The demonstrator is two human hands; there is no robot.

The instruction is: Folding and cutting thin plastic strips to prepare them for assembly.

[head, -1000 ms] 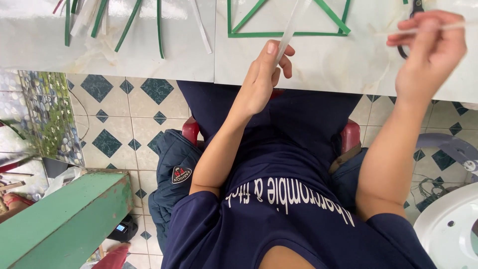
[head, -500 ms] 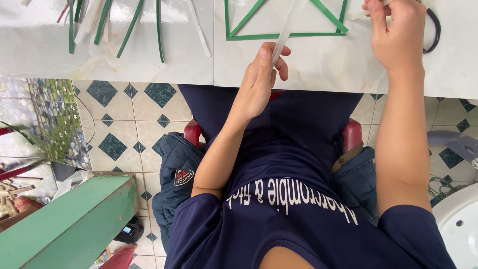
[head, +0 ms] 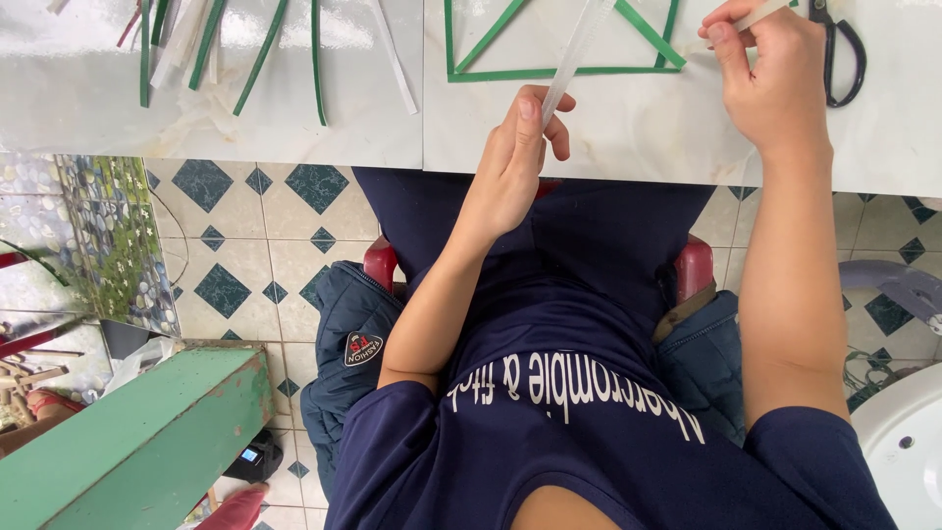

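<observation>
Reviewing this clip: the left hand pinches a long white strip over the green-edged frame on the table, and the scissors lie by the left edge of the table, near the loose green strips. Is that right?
Not quite. The scissors lie at the right side of the table, just beyond the right hand, far from the loose green strips. The head view shows it. The rest holds: the left hand pinches the long white strip over the green-edged frame.

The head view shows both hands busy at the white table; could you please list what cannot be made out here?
- Green strip frame on the white table: its top is cut off by the upper edge.
- Pale strip in the left hand: upper end out of frame.
- Right hand: its pinched pale piece is mostly hidden by fingers.
- Black scissors: blades cut off.
</observation>
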